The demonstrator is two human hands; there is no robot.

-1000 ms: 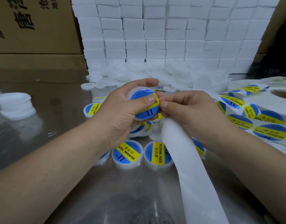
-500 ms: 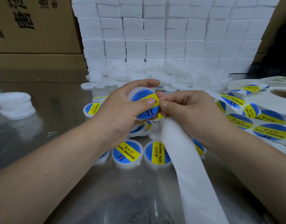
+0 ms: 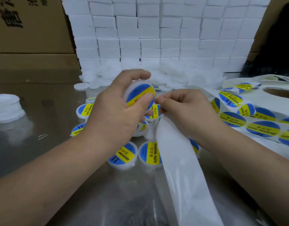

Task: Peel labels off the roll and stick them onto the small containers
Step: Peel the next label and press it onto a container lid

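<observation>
Head view: left hand (image 3: 114,115) grips one container (image 3: 139,92).

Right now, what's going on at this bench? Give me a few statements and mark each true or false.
1. The left hand holds a container that already wears a label. True.
2. The right hand is empty. False: it grips the white backing strip.
3. The unpeeled labels are red and green. False: they are blue and yellow.
4. Several labelled containers lie on the table beneath the hands. True.
</observation>
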